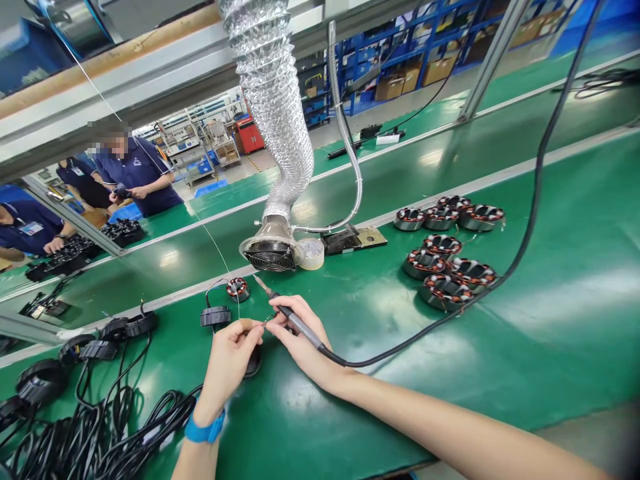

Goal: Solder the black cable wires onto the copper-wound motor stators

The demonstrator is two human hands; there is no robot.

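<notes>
My right hand (pixel 303 337) holds a soldering iron (pixel 300 327), its tip slanting up and left. The thumb and a finger of that hand also pinch near a thin wire end (pixel 270 319). My left hand (pixel 235 353), with a blue wristband (pixel 205 429), is closed in a pinch on the thin wire, and the two hands' fingertips nearly meet. Solder wire (pixel 219 250) runs down from above to my left hand. Just beyond stand a small wound stator (pixel 237 289) and a black round housing (pixel 215 316). Another dark round part (pixel 254 363) is partly hidden behind my left hand.
A fume extractor (pixel 270 252) on a foil duct hangs ahead, beside a tape roll (pixel 311 255) and a soldering stand (pixel 355 239). Several stators (pixel 447 291) sit right. Black cables (pixel 110 427) with housings lie left. The iron's cord (pixel 430 327) crosses right. People (pixel 143 173) work across the line.
</notes>
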